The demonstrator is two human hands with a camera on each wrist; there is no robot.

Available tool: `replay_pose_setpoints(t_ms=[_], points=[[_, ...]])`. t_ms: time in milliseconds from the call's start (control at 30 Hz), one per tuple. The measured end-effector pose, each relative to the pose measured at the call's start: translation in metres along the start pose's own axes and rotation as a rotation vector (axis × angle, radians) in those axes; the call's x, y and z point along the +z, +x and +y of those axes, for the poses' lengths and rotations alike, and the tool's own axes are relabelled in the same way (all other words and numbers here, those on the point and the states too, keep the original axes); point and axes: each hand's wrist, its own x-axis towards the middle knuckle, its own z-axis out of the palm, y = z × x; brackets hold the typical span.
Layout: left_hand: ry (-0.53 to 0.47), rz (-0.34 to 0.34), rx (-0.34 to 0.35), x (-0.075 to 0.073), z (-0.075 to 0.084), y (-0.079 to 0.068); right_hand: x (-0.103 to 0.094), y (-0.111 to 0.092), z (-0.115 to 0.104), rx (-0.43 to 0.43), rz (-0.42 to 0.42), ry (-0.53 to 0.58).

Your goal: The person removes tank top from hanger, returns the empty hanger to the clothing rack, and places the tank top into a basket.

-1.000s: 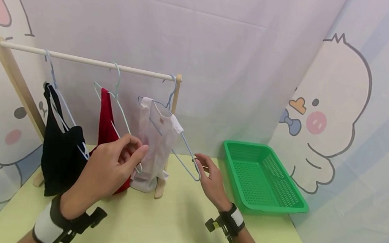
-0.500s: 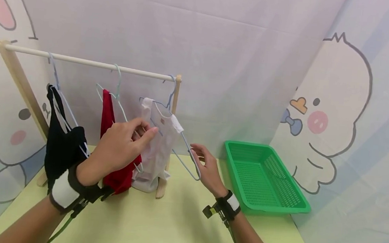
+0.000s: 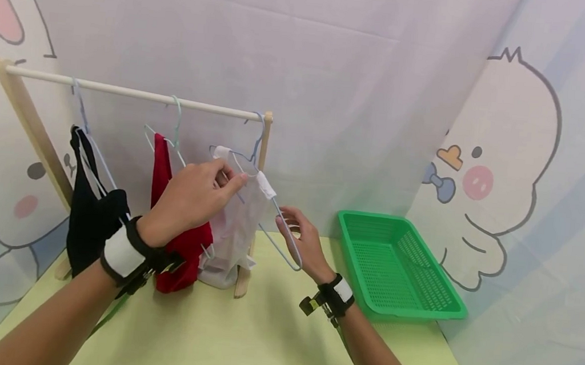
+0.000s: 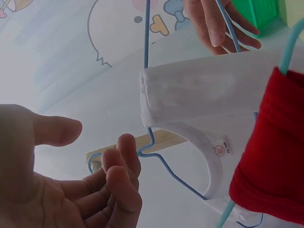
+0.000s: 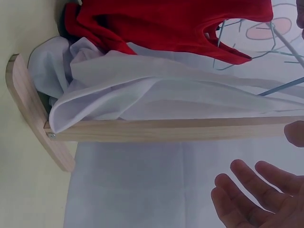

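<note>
A thin white sleeveless top (image 3: 238,241) hangs on a blue wire hanger (image 4: 147,38) at the right end of the rack; one shoulder has slid inward, leaving much of the hanger's near arm bare. My left hand (image 3: 194,189) is raised between this top and the red garment (image 3: 183,254), fingers loosely bent, thumb apart, nothing held. Beside the hanger's bare arm, my right hand (image 3: 305,243) has its fingers loosely spread; the wire crosses in front of it. Whether it touches the wire I cannot tell. The red garment hangs on a mint-green hanger (image 4: 287,47).
A wooden rack with a white rail (image 3: 124,90) stands at the left. From its left part hangs a black garment (image 3: 90,229) on a pale blue hanger. A green mesh basket (image 3: 361,291) sits at the right of the pale yellow table (image 3: 198,335), before a white curtain.
My left hand has moved right and upward, from in front of the red garment toward the white top's neckline. My right hand has shifted slightly left and up along the hanger's arm.
</note>
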Motion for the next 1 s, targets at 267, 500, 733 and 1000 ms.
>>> replay_pose_setpoints(t_ms=[267, 500, 733, 1000], points=[[0.022, -0.049, -0.024, 0.003, -0.002, 0.014, 0.004, 0.009, 0.002, 0.002, -0.022, -0.027], [-0.011, -0.073, -0.05, 0.005, -0.009, 0.029, 0.008, 0.014, 0.004, -0.029, -0.022, -0.041], [-0.013, -0.111, -0.058, 0.009, -0.012, 0.044, 0.011, 0.02, 0.005, -0.015, -0.02, -0.042], [0.044, -0.105, -0.089, 0.016, -0.003, 0.057, 0.017, 0.025, 0.008, 0.0, -0.052, -0.009]])
